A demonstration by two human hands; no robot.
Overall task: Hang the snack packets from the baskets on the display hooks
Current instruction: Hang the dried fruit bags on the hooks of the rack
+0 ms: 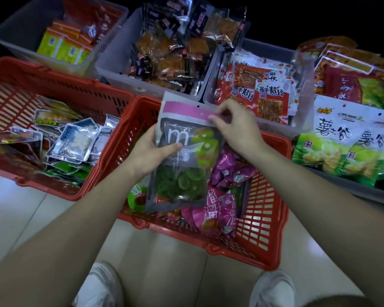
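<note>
Two red baskets sit mid-frame, the left one [16, 89] and the centre one [266, 229], with three clear bins [111, 63] across the top. One grey kiwi packet [182, 156] stands upright over the centre basket, long axis vertical, pink header up. The left hand [152, 154] grasps its left edge, while the right hand [235, 127] pinches the header's right end.

Dim, bluish light; glare glints on foil packets left of the red basket [264, 220]; edges bow and darken beyond it.
</note>
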